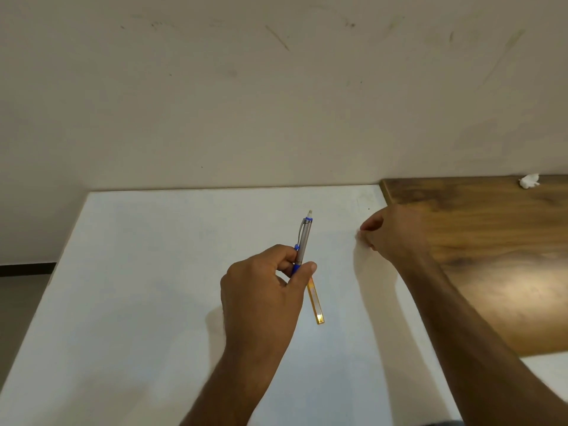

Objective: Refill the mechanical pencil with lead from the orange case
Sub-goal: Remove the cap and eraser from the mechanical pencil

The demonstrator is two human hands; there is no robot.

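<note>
The left hand [264, 290] is gripping the mechanical pencil [302, 244], eraser end pointing away; the orange lead case [316, 304] is lying just beneath it on the white table [138, 287], while the right hand [393, 232], farther off, is pinching something too small to identify

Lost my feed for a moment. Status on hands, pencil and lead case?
Left hand gripping mechanical pencil, eraser end up. Right hand pinched at white table edge; contents too small to tell. Orange case flat on table under left hand. Nothing blocking.
</note>
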